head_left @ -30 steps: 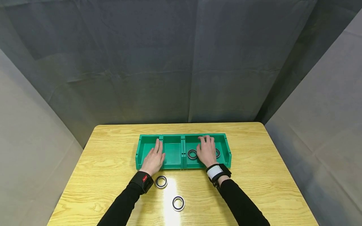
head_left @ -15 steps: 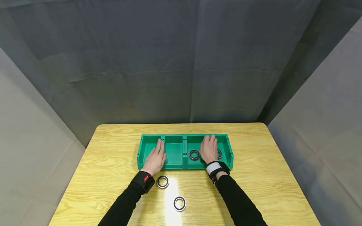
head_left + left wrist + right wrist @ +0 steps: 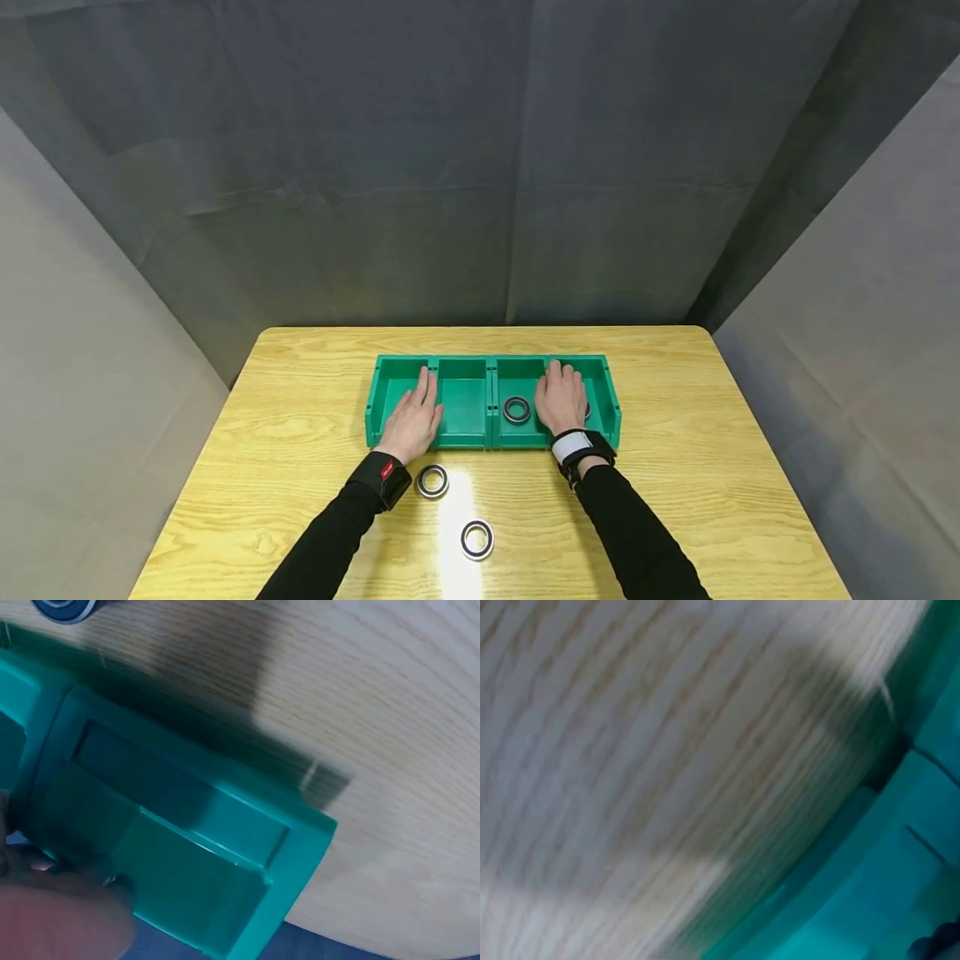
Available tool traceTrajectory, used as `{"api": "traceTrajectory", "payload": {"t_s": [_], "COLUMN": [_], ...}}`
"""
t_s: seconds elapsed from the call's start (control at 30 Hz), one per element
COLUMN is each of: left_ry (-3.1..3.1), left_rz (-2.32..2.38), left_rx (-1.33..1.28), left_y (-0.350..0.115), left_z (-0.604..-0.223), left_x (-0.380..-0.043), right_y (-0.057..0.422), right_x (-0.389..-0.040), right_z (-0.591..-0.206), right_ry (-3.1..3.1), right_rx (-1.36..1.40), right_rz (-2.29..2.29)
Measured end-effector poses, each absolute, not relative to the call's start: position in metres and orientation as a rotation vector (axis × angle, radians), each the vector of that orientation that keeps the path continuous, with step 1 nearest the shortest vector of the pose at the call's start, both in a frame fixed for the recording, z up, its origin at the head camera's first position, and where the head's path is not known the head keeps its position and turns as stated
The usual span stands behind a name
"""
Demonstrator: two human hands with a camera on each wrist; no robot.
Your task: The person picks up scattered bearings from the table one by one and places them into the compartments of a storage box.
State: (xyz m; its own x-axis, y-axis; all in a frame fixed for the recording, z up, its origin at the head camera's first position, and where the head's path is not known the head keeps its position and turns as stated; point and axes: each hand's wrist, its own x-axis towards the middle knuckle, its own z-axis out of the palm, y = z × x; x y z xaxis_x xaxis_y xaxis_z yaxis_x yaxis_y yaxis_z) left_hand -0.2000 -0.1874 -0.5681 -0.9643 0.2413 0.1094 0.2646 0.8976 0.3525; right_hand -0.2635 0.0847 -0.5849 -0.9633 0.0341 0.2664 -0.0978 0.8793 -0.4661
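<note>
A row of green bins (image 3: 462, 437) with several compartments sits on the table. My left hand (image 3: 408, 425) lies over the divider between the two leftmost compartments, first fingers stretched along it. In the left wrist view, that hand (image 3: 64, 919) is blurred at the lower left corner, beside the end compartment. My right hand (image 3: 561, 404) is over the divider of the two right compartments, fingers bent down at its far end; its fingertips are hidden, so I cannot tell whether it grips the divider. A ball bearing (image 3: 517, 410) lies left of it; another (image 3: 588, 411) is mostly covered.
Two more ball bearings lie on the wooden table (image 3: 300, 467) in front of the bins: one (image 3: 432, 482) near the left wrist, the other (image 3: 477, 540) nearer the front. A dark grey cloth (image 3: 375, 208) hangs behind the table, with pale cloths at both sides.
My right hand has shifted slightly right over the divider, its fingers now drawn closer together and more bent. My left hand has stayed in place. The head view has shifted a little.
</note>
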Motion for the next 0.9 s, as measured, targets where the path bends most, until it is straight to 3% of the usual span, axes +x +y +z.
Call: {"api": "traceTrajectory", "payload": {"t_s": [0.4,0.9], "left_ry": [-2.82,-2.831], "left_rz": [-0.627,-0.358], "left_rx": [-0.504,-0.997], "left_y": [-0.178,-0.146], "left_z": [-0.566,-0.563], "left_x": [-0.189,-0.121], "right_y": [0.081,0.081], "right_x": [-0.262,-0.261], "right_z": [-0.587,-0.588], "right_ry": [-2.806,-2.79], "right_rx": [0.019,0.018], "right_rz": [0.756,0.751]}}
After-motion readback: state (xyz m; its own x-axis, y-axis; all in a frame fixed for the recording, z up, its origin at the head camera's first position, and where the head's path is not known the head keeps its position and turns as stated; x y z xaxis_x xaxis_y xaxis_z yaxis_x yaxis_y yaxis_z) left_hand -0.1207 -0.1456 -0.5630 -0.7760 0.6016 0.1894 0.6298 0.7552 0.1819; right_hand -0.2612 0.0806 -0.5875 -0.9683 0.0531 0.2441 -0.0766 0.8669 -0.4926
